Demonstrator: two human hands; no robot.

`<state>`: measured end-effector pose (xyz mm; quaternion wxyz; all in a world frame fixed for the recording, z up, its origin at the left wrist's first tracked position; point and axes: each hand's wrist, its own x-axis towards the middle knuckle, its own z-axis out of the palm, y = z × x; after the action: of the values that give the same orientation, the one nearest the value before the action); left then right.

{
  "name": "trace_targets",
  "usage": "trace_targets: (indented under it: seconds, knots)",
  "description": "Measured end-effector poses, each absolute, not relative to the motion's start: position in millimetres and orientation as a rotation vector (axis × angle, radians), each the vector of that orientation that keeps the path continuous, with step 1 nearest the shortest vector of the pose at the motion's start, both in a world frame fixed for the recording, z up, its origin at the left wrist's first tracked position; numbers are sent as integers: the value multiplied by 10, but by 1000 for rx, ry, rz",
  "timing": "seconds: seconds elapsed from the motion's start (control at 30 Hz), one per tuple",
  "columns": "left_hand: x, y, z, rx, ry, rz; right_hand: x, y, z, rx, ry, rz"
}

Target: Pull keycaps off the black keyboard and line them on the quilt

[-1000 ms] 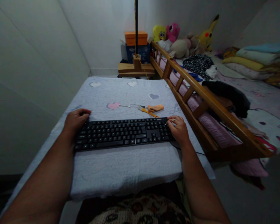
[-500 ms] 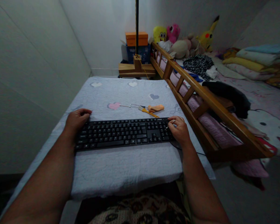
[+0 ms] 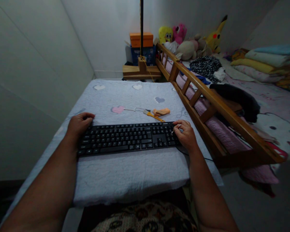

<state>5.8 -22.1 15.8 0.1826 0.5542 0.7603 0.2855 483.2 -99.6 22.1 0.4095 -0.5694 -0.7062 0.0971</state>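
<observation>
A black keyboard (image 3: 120, 137) lies flat across the cloth-covered table. My left hand (image 3: 80, 124) is closed around its upper left end, fingers curled over the far edge. At the other end, over the number pad, my right hand (image 3: 185, 133) pinches a thin white stick that looks like a cotton swab (image 3: 176, 129). The swab's lower tip is at the number keys; whether it touches them I cannot tell. Behind the keyboard lie a small brush with a yellow handle (image 3: 154, 116) and a tool with an orange handle (image 3: 161, 112) and a thin metal shaft.
A pale blue cloth with hearts (image 3: 132, 174) covers the table. Along the right side runs a wooden bed rail (image 3: 203, 83), with bedding and plush toys beyond it. A wooden stand (image 3: 141, 72) and an orange box (image 3: 141, 40) are at the back. The keyboard cable trails right.
The swab in my right hand has shifted very slightly left over the number pad. My left hand and the keyboard stay in place.
</observation>
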Motion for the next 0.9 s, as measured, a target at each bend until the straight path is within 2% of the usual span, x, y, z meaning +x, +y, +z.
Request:
trace_targets:
  seconds: [0.9]
  knots:
    - [85,-238,203,1545,2149,796,4774,-1002,222,-1386,-1842,317]
